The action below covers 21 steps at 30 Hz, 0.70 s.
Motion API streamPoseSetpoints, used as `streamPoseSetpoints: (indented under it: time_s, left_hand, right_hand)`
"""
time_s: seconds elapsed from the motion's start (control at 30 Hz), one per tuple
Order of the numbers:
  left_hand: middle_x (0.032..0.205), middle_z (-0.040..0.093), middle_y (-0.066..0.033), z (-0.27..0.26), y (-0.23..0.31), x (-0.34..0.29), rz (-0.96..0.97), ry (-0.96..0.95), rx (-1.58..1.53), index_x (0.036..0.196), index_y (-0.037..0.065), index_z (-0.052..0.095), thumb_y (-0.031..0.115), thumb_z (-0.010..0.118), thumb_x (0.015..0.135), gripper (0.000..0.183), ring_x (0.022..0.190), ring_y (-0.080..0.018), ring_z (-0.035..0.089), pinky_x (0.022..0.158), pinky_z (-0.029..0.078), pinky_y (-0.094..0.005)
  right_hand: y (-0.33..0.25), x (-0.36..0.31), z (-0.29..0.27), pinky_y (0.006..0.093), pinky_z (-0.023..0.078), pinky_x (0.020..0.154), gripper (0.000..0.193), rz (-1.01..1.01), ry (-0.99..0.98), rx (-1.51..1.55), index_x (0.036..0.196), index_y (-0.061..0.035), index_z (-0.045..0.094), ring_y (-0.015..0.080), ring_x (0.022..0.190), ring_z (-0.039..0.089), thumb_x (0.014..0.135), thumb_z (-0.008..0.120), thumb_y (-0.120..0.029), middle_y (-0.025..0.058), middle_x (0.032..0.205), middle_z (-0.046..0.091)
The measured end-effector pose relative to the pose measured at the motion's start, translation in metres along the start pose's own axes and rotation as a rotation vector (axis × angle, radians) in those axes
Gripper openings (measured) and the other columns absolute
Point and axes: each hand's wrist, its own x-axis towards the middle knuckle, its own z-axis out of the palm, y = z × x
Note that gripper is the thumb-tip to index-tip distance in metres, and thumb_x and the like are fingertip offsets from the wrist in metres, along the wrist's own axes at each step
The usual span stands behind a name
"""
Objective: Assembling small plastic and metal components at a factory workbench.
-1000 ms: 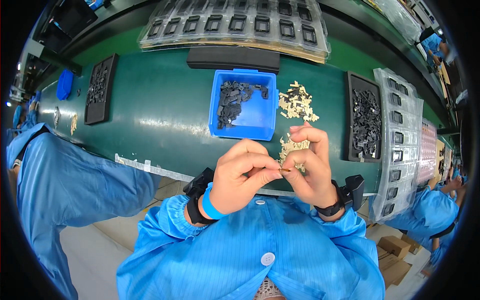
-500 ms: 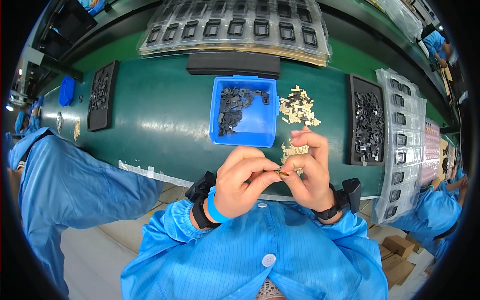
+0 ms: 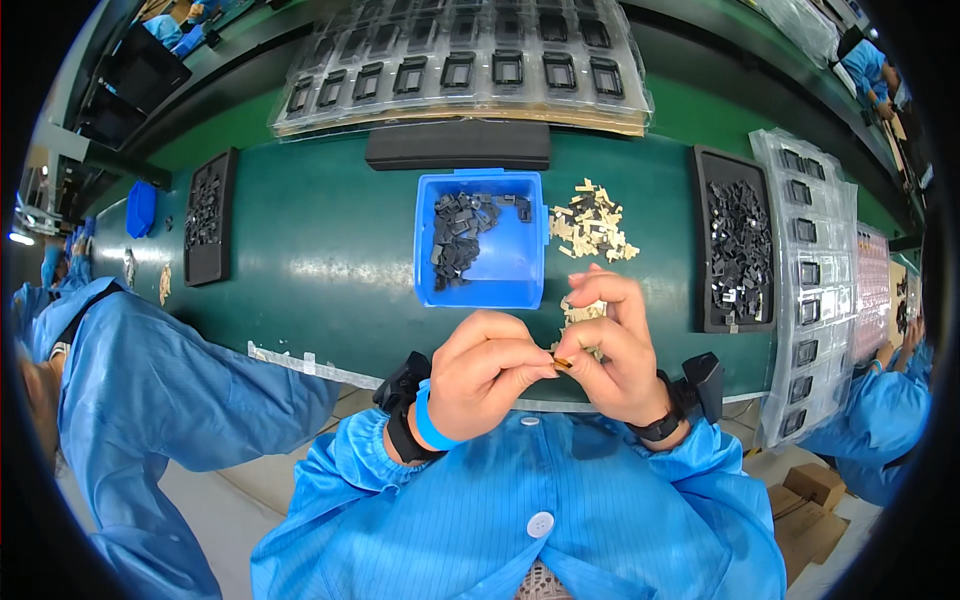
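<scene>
Close to the table's near edge, my left hand (image 3: 484,368) and my right hand (image 3: 616,352) meet fingertip to fingertip. Between them is a tiny amber-brown piece (image 3: 561,364), pinched from both sides; its exact kind is too small to make out. Just beyond my right hand lies a small heap of cream-coloured strips (image 3: 582,312), partly hidden by the fingers. A blue plastic bin (image 3: 421,245) stands beyond my left hand, holding many small black plastic parts (image 3: 458,240). To its right is a larger pile of cream strips (image 3: 590,222) mixed with dark bits.
A black tray of small black parts (image 3: 709,250) stands right, another (image 3: 190,255) left. Clear blister trays with black frames (image 3: 458,72) are stacked at the back, more (image 3: 785,290) at far right. A long black block (image 3: 457,147) lies behind the bin. A blue-sleeved person (image 3: 190,380) sits left.
My hands stay together at nearly the same place, and the amber-brown piece shows a little more between the fingertips. The whole view has shifted slightly, with the table lower in the picture.
</scene>
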Motion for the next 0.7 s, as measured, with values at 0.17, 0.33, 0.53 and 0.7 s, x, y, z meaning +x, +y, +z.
streamPoseSetpoints:
  time_s: [0.17,0.33,0.53,0.7]
  left_hand:
    - [0.079,0.053,-0.0043,0.000,-0.005,0.005,0.076,-0.048,0.022,0.080,0.008,0.062,0.005,0.075,0.071,0.016,0.066,-0.0136,0.052,0.056,0.042,-0.0247]
    - [0.079,0.051,-0.0045,0.005,-0.008,0.006,0.076,-0.032,0.060,0.080,0.008,0.060,0.006,0.075,0.071,0.017,0.065,-0.0131,0.049,0.054,0.038,-0.0245]
    - [0.080,0.055,-0.0077,0.012,-0.003,0.003,0.005,0.002,0.054,0.080,0.004,0.061,0.003,0.074,0.070,0.017,0.068,-0.0192,0.053,0.058,0.043,-0.0284]
    - [0.079,0.053,-0.0077,0.017,-0.008,0.005,-0.054,0.016,0.014,0.081,0.004,0.060,-0.002,0.073,0.070,0.017,0.062,-0.0161,0.050,0.053,0.040,-0.0261]
  right_hand:
    - [0.003,-0.003,-0.001,0.0501,0.032,0.098,0.011,0.007,0.003,0.036,0.081,-0.0085,0.061,0.0324,0.108,0.048,0.079,0.068,-0.016,0.0111,0.107,0.045]
    - [0.004,-0.003,-0.004,0.0501,0.033,0.098,0.010,-0.002,0.028,0.045,0.081,-0.0080,0.061,0.0328,0.108,0.048,0.078,0.068,-0.014,0.0116,0.107,0.045]
    - [0.003,-0.008,-0.003,0.0499,0.034,0.097,0.008,0.000,0.099,-0.041,0.080,-0.0083,0.060,0.0336,0.106,0.048,0.077,0.067,-0.011,0.0120,0.106,0.046]
    - [0.008,-0.010,-0.013,0.0476,0.037,0.093,0.009,0.007,0.187,-0.106,0.082,-0.0075,0.058,0.0339,0.105,0.048,0.078,0.065,-0.010,0.0143,0.107,0.046]
